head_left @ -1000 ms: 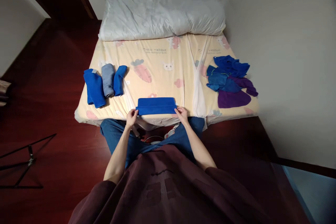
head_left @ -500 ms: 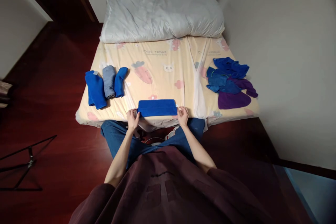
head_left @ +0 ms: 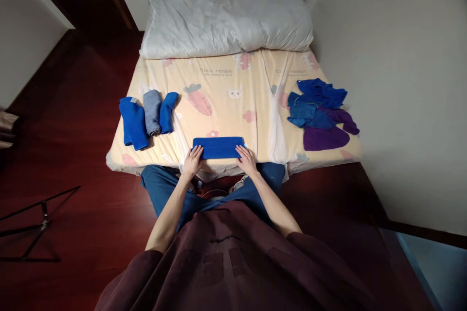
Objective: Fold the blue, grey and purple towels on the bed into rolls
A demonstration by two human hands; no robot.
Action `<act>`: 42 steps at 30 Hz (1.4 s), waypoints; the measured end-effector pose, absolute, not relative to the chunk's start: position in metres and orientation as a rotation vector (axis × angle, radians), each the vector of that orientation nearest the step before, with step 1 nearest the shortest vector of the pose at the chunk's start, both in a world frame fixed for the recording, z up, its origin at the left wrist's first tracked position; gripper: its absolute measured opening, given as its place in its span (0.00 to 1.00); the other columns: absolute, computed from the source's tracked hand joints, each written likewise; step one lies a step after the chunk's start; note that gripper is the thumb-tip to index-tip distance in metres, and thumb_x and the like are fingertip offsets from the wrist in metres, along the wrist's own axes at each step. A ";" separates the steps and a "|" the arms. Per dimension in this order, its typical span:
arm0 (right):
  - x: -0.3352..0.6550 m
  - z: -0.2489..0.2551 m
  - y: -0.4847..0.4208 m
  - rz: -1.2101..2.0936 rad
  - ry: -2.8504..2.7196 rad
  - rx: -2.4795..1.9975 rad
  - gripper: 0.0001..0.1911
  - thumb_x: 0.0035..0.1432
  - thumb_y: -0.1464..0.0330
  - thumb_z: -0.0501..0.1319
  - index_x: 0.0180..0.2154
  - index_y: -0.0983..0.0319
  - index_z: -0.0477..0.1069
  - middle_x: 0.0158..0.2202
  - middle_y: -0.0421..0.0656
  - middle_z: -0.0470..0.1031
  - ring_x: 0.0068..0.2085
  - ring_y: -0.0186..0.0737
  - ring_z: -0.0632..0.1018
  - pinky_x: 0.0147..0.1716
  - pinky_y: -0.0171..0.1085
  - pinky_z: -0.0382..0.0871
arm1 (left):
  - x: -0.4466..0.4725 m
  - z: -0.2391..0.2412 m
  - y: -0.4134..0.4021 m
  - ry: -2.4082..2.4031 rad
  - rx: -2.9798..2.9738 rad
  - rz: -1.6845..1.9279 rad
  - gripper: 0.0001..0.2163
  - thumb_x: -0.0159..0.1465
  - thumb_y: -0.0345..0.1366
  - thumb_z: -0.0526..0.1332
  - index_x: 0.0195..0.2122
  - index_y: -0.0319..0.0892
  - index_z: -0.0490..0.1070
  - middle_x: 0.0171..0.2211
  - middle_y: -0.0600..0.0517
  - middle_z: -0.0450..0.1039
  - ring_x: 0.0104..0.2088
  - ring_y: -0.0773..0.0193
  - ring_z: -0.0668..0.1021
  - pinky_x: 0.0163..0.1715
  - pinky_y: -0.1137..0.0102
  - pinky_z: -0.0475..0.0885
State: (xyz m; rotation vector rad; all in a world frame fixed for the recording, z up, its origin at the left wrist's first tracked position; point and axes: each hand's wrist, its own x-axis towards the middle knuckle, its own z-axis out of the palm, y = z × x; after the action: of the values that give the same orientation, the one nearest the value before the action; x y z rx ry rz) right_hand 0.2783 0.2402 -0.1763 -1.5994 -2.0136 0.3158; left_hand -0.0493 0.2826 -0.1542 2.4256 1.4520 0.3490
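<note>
A blue towel [head_left: 219,147], folded into a long flat strip, lies at the front edge of the bed. My left hand [head_left: 193,161] rests on its left end, fingers stretched out flat over the cloth. On the right end lies my right hand [head_left: 245,159], its fingers likewise extended on top. To the left are a folded blue towel [head_left: 134,124], a rolled grey towel [head_left: 152,112] and a smaller rolled blue towel [head_left: 168,114], side by side.
A loose heap of blue cloths [head_left: 314,104] and a purple cloth [head_left: 324,139] is on the bed's right side. A pale quilt [head_left: 226,14] covers the far end of the patterned bed sheet [head_left: 226,112]. A black metal stand [head_left: 44,223] is on the floor at left.
The near flap of the blue towel has been folded over, so the strip is narrower. Both hands have gone from pinching its ends to lying flat on top.
</note>
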 end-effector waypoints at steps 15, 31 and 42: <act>0.303 -0.180 0.210 0.612 -1.790 -1.499 0.35 0.54 0.81 0.52 0.61 0.57 0.72 0.63 0.44 0.74 0.65 0.44 0.71 0.68 0.52 0.65 | -0.082 -0.163 0.267 1.354 2.245 0.516 0.31 0.58 0.23 0.53 0.64 0.42 0.70 0.65 0.47 0.69 0.68 0.56 0.68 0.69 0.54 0.62; 0.298 -0.199 0.249 0.661 -1.220 -1.730 0.25 0.59 0.45 0.59 0.35 0.61 0.75 0.35 0.47 0.78 0.38 0.45 0.78 0.44 0.44 0.77 | -0.082 -0.167 0.294 1.717 1.639 0.794 0.21 0.66 0.52 0.59 0.47 0.39 0.77 0.38 0.42 0.79 0.43 0.51 0.80 0.51 0.56 0.75; 0.295 -0.192 0.270 0.552 -1.229 -1.869 0.23 0.59 0.48 0.62 0.40 0.61 0.77 0.35 0.50 0.82 0.42 0.51 0.81 0.51 0.50 0.75 | -0.074 -0.161 0.322 1.843 1.526 0.640 0.18 0.68 0.49 0.58 0.45 0.41 0.77 0.39 0.42 0.83 0.45 0.47 0.83 0.52 0.55 0.73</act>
State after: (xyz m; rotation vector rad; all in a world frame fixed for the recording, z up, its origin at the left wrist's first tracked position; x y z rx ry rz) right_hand 0.2949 0.2697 -0.1919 -1.8689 -1.2294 0.5516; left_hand -0.0740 0.3218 -0.1611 1.5264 1.8428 0.6395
